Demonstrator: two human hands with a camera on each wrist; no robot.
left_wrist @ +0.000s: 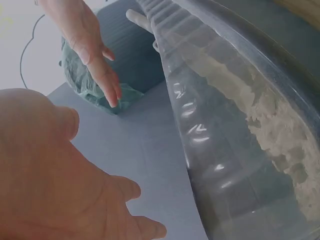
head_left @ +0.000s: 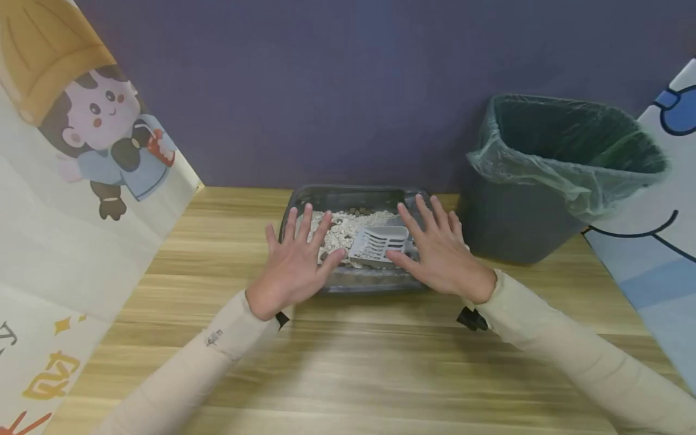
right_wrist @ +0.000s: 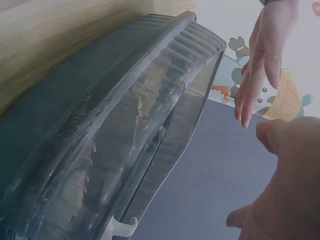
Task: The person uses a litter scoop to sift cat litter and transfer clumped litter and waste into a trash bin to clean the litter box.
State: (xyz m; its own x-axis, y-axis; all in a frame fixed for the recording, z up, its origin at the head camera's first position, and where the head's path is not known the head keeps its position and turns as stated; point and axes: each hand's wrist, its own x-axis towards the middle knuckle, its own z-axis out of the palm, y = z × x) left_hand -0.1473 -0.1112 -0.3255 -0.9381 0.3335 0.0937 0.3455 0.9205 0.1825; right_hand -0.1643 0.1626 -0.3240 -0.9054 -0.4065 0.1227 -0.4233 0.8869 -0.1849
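A dark grey litter box (head_left: 375, 284) stands on the wooden table, with pale litter (head_left: 339, 228) and some darker clumps inside. On the litter lies a light grey slotted litter scoop (head_left: 380, 243), its handle pointing right and partly hidden by the right hand. My left hand (head_left: 296, 260) hovers over the box's left side with fingers spread, holding nothing. Over the right side my right hand (head_left: 440, 254) is likewise spread and free of any object. In the left wrist view the scoop's handle (left_wrist: 139, 20) sticks out past the box rim.
A dark trash bin (head_left: 522, 223) lined with a translucent green bag (head_left: 544, 169) stands right of the box. Behind rises a dark blue wall (head_left: 326, 90). Cartoon-printed panels flank the wooden table (head_left: 348, 374) on both sides.
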